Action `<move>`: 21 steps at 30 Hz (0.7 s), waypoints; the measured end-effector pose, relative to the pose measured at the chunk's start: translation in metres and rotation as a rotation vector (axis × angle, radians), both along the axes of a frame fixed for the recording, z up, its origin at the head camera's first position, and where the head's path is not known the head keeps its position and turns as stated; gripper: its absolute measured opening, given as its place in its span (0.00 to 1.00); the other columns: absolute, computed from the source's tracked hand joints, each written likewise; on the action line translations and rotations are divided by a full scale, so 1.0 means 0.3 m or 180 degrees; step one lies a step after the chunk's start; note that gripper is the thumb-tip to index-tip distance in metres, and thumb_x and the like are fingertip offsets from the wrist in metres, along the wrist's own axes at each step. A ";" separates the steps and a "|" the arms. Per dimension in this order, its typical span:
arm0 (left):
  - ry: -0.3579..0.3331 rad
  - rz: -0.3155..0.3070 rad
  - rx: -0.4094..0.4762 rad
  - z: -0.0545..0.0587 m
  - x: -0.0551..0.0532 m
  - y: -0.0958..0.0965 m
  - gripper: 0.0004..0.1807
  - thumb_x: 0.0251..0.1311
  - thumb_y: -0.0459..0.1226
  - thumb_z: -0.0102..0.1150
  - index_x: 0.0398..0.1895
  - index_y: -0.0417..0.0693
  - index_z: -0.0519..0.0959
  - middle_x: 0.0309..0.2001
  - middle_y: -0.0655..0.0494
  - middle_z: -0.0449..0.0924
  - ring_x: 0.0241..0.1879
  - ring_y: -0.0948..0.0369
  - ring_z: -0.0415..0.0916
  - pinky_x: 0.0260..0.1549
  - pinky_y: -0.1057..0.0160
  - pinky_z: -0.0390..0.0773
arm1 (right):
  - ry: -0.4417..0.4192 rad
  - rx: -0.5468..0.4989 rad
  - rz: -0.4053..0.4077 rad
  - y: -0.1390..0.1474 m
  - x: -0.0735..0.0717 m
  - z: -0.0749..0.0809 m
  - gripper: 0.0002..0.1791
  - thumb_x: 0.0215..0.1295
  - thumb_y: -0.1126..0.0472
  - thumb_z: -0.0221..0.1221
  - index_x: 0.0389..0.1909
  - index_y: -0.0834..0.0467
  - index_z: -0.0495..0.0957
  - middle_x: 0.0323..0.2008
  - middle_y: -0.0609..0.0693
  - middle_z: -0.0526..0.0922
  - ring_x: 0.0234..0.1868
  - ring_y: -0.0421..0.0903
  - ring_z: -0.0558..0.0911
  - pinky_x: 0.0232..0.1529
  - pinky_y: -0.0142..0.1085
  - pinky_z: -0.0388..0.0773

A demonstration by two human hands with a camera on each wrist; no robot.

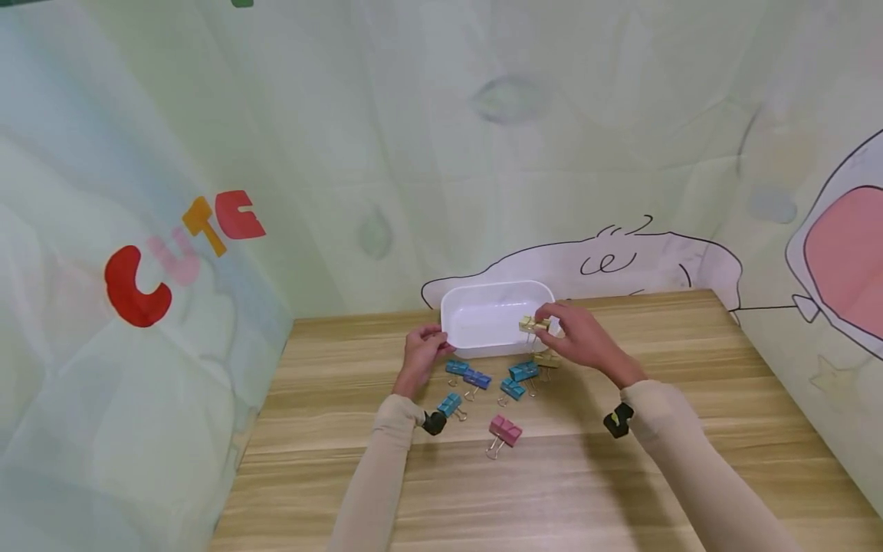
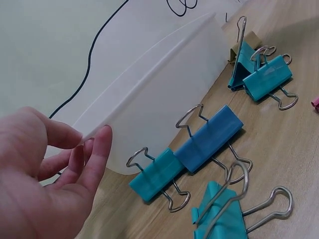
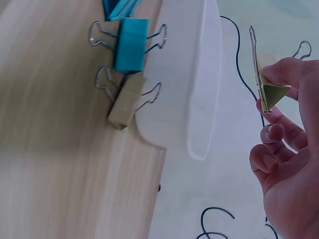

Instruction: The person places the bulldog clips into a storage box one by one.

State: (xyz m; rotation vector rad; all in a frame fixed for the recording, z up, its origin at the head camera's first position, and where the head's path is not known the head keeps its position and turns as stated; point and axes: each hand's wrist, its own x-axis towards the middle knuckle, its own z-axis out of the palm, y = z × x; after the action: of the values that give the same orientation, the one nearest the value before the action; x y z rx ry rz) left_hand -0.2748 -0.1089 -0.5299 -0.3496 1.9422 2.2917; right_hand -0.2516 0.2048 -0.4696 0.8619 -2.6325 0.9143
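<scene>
White plastic forms the basin (image 1: 476,326), which is set at the back of the wood-grained table (image 1: 331,399), near the patterned cloth (image 1: 414,153). Its rim is pinched at the near left corner between the thumb and fingers of the left hand (image 1: 422,356). A yellow binder clip (image 1: 530,323) is gripped between the thumb and index finger of the right hand (image 1: 579,336), whose other fingers are curled below it; in the head view the clip is seen against the right end of the basin, and in the right wrist view it is shown apart from the rim.

Along the near wall, more clips are spread on the wood. A small teal clip (image 2: 157,174) and a blue clip (image 2: 210,138) are placed end to end. To the right, two teal clips (image 2: 267,78) are bunched close together, with a second yellow clip (image 3: 127,102) just beside them. Another teal clip (image 1: 450,404) is found near the left wrist, and a pink clip (image 1: 506,430) is left nearest the viewer, apart from the others.
</scene>
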 end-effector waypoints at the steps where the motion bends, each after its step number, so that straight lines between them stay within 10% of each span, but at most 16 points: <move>1: -0.0001 0.0004 -0.0003 0.001 0.001 0.000 0.21 0.73 0.25 0.54 0.66 0.23 0.68 0.59 0.24 0.71 0.53 0.38 0.80 0.43 0.65 0.89 | -0.0001 0.0013 0.0014 -0.009 -0.008 0.006 0.09 0.68 0.61 0.67 0.45 0.59 0.82 0.43 0.54 0.85 0.41 0.53 0.80 0.37 0.43 0.79; 21: 0.0041 0.0065 0.0035 0.006 0.011 0.006 0.18 0.72 0.24 0.54 0.62 0.24 0.71 0.52 0.31 0.75 0.41 0.51 0.83 0.42 0.64 0.89 | -0.0177 0.0060 0.0041 -0.126 -0.081 0.049 0.09 0.70 0.58 0.65 0.45 0.58 0.80 0.46 0.54 0.85 0.49 0.53 0.82 0.49 0.50 0.85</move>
State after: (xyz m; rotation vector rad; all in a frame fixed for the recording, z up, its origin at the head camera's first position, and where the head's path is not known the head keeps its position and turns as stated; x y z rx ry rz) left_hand -0.2714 -0.1069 -0.5281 -0.3562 1.9401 2.3221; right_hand -0.2760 0.1671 -0.4550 0.8713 -2.6898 0.9311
